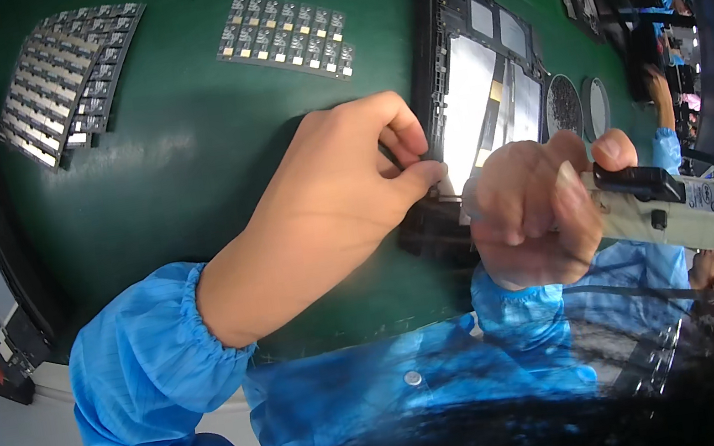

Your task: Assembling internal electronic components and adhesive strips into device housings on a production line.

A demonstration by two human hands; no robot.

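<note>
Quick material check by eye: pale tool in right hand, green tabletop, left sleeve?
Tool body: probably hard moulded plastic; smooth, pale, low sheen.
Tabletop: perhaps rubber matting or coated board; smooth green face with soft glare, so unsettled.
Left sleeve: likely thin synthetic cloth; slight sheen, fine creases and gathers.

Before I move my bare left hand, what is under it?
The green tabletop shows around the bare left hand; its fingers overlap the left edge of an opened black rectangular device. Whatever lies directly beneath hand and fingers is covered.
</note>
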